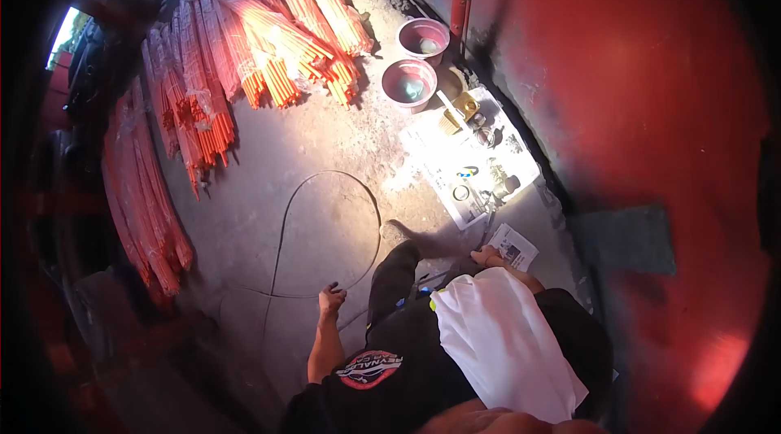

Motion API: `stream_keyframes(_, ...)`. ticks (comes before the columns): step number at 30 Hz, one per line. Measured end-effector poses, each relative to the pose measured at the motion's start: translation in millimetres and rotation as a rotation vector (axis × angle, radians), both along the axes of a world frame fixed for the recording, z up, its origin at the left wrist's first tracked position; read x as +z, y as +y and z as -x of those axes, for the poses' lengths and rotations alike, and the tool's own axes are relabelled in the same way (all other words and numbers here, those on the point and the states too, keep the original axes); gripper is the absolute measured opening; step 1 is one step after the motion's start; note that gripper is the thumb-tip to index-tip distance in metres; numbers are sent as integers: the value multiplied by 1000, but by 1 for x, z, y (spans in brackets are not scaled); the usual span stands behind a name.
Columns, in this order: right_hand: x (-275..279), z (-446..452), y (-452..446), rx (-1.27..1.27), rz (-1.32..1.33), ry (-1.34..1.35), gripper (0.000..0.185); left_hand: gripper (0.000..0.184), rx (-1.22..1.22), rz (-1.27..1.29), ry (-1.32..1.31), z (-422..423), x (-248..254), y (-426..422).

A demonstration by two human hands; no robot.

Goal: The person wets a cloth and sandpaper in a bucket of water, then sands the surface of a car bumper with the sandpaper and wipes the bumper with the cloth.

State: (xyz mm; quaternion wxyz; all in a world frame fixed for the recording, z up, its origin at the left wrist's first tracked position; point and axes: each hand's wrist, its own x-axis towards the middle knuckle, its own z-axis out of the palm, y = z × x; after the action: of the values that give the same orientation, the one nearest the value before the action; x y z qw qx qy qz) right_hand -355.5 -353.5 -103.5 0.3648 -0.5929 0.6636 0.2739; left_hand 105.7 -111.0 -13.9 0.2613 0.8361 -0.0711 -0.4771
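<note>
My left hand (pixel 331 301) hangs low over the floor, its fingers loosely bent and apart, with nothing visible in it. A thin dark cable (pixel 285 226) loops over the floor close by, passing behind that hand. Near my right thigh is my right hand (pixel 488 257), beside a small printed sheet of paper (pixel 514 247); whether it touches the sheet I cannot tell, and its fingers are partly hidden. Farther ahead, white sheets (pixel 451 202) carry several small parts, among them a ring (pixel 461 192), a blue-and-yellow item (pixel 467 172) and a brass-coloured block (pixel 465 104).
Two round tubs (pixel 409 84) with liquid stand beyond the sheets. Bundles of orange rods in clear plastic (pixel 244 35) lie along the far left. A red wall (pixel 651 109) rises on the right. A white cloth (pixel 496 336) drapes over my chest.
</note>
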Motion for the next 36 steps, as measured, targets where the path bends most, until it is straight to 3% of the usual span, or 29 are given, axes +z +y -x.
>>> stream_keyframes(3,42,-37,-9,-229,-29,-113,60,50,-90,42,-78,-113,24,-102)
stream_keyframes(5,60,-51,-35,-265,25,-186,51,36,-216,51,-186,-163,21,-173)
stream_keyframes(6,67,-65,-45,-434,-6,-248,47,31,-290,40,-256,-187,26,-207)
stream_keyframes(9,94,-104,-91,-738,88,-380,38,24,-304,143,-207,-205,36,-308)
stream_keyframes(11,93,-124,-118,-826,109,-374,40,28,-360,174,-145,-200,37,-371)
stream_keyframes(12,87,-133,-132,-864,123,-370,42,36,-364,120,8,-201,27,-395)
stream_keyframes(15,58,-168,-170,-882,58,-312,41,42,-505,65,-8,-175,5,-456)
stream_keyframes(18,32,-191,-212,-793,-167,-230,40,47,-684,48,-50,-164,-29,-504)
stream_keyframes(20,-1,-209,-235,-540,-13,-220,40,41,-1005,-8,-235,-164,-11,-519)
stream_keyframes(21,3,-227,-262,-462,-23,-218,40,40,-963,-39,-159,-175,-7,-535)
stream_keyframes(24,60,-275,-332,-456,82,-301,40,33,-945,-2,-248,-191,0,-598)
stream_keyframes(26,79,-297,-375,-692,23,-395,39,29,-1000,115,-290,-195,-5,-653)
stream_keyframes(29,78,-322,-406,-826,113,-429,40,25,-1175,283,-356,-171,-30,-753)
stream_keyframes(32,63,-344,-415,-1175,92,-447,39,24,-1384,430,-363,-145,-82,-853)
stream_keyframes(34,12,-357,-407,-1157,107,-434,35,24,-1454,537,-358,-121,-115,-928)
stream_keyframes(36,-24,-378,-423,-1332,62,-473,38,23,-1446,594,-490,-95,-189,-996)
